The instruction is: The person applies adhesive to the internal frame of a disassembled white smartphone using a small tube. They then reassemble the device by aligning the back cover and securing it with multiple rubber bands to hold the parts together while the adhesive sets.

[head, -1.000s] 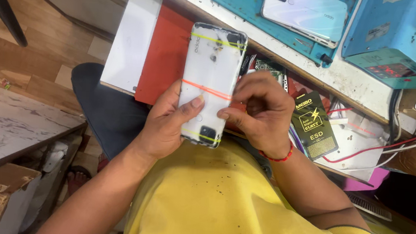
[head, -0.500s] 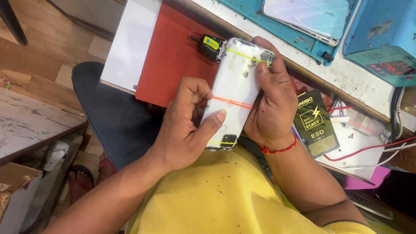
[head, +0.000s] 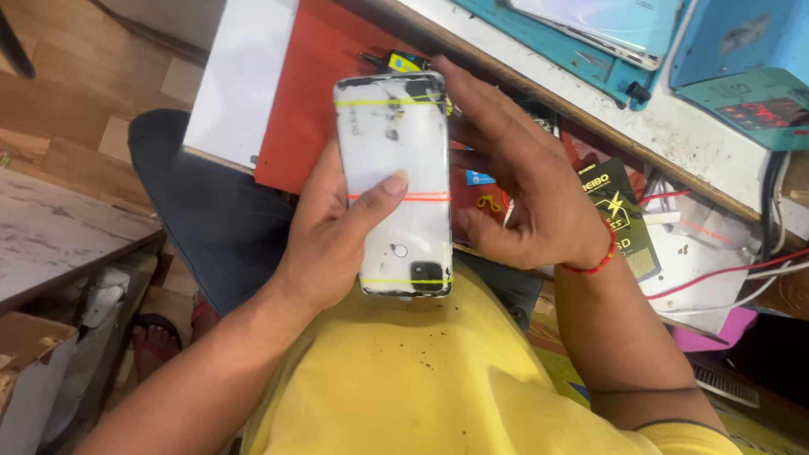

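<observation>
My left hand [head: 330, 241] holds a white smartphone [head: 397, 180] back side up, with my thumb pressed across its middle. Yellow and orange rubber bands wrap around the phone in three places. The phone's dark camera block is at the end nearest my body. My right hand [head: 520, 184] is beside the phone's right edge, fingers stretched flat and apart, touching or nearly touching that edge. A red thread band circles my right wrist.
A red mat [head: 315, 83] lies in an open white drawer [head: 244, 57] under the bench. A black and yellow packet [head: 620, 222] lies to the right among red and white wires. On the bench stand a teal machine [head: 780, 65] and another phone [head: 599, 10].
The phone has been lifted and tilted toward me. My right hand has let go of its top end and opened beside it; my left hand keeps hold.
</observation>
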